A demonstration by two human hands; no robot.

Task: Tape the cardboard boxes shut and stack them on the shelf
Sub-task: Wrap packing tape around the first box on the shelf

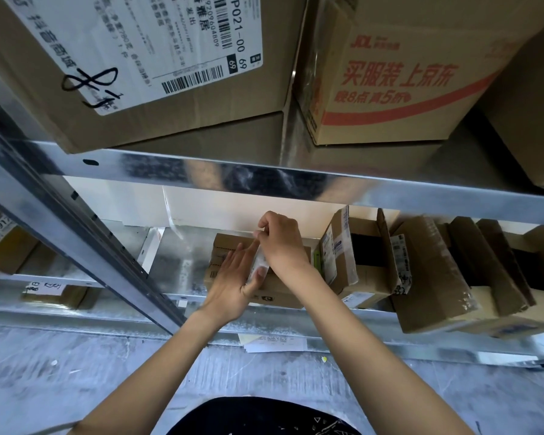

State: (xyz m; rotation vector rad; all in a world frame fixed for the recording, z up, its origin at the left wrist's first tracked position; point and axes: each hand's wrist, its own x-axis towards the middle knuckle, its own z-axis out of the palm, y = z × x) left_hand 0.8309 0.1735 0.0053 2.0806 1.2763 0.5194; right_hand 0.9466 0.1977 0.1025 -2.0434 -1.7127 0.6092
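Observation:
A small flat cardboard box [222, 246] lies on the lower metal shelf [182, 255], with both my hands on its top. My left hand [233, 282] lies flat on the lid, fingers straight, its thumb pressing a strip of clear tape [259, 265]. My right hand [280, 240] is curled over the far end of the strip and pinches it between thumb and fingers near the box's back edge. The tape runs across the lid between the two hands. No tape roll is in view.
Several cardboard boxes [358, 262] stand and lean on the same shelf just right of my hands. Large boxes [139, 73] sit on the upper shelf, whose beam [296, 180] crosses overhead. A slanted metal upright [76, 221] is at left. Loose papers [274, 342] lie on the floor.

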